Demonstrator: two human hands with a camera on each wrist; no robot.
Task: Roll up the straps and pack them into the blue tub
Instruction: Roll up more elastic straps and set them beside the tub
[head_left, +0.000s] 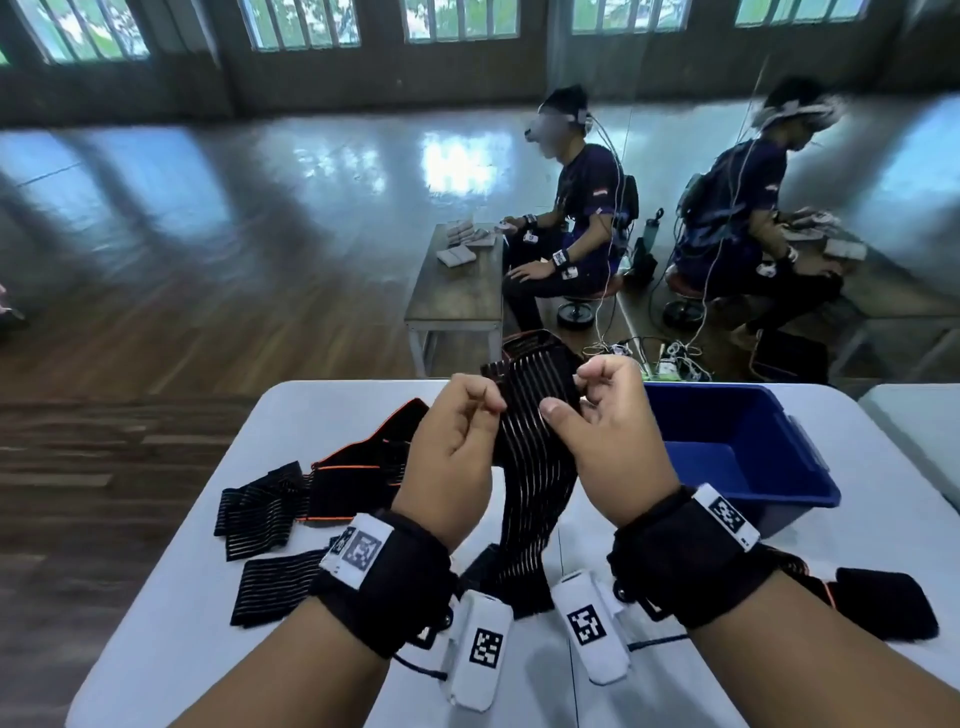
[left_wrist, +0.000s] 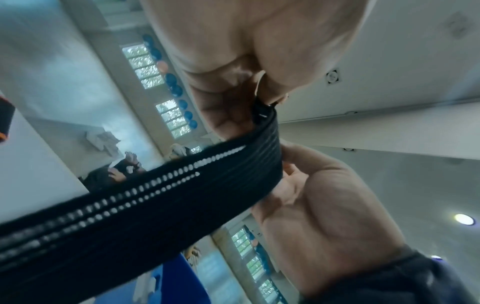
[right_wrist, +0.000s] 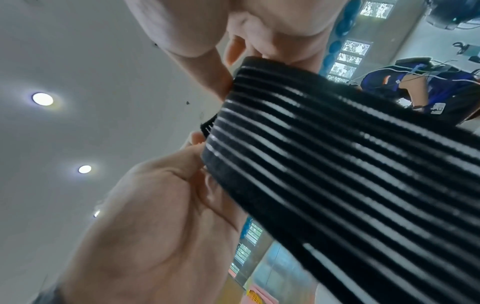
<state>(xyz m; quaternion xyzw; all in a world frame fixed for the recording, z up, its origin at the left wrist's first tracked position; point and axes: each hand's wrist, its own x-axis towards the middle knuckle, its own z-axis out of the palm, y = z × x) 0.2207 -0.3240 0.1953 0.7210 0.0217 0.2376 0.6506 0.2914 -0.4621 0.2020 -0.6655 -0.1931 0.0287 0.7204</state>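
Held up above the white tabletop (head_left: 171, 623) between both hands: a long black elastic strap with thin pale stripes (head_left: 535, 467), its upper end folded over near the fingertips, its lower length trailing down to the table between the two wrists. Left hand (head_left: 449, 457) curled, thumb and fingers pinching the strap's left edge; right hand (head_left: 615, 441) likewise curled, pinching the right edge, thumb laid across the striped face. Seen from the left wrist, the strap (left_wrist: 182, 195) stretched taut away from the pinching fingers (left_wrist: 228, 115); seen from the right wrist, the folded end (right_wrist: 259, 115) bunched just past the fingers (right_wrist: 213, 76).

Just beyond and to the outside of the right hand — a rectangular blue plastic tub (head_left: 800, 441), open side up, none of the straps visible inside. To the outside of the left hand, flat on the table, a loose heap of more black striped straps with orange-trimmed edges (head_left: 311, 488). Near the right wrist, one more dark strap end (head_left: 883, 603) lying at the table's near edge.

Far past the hands, two seated people in dark shirts (head_left: 582, 218) at a low wooden bench (head_left: 457, 291) on a glossy floor.
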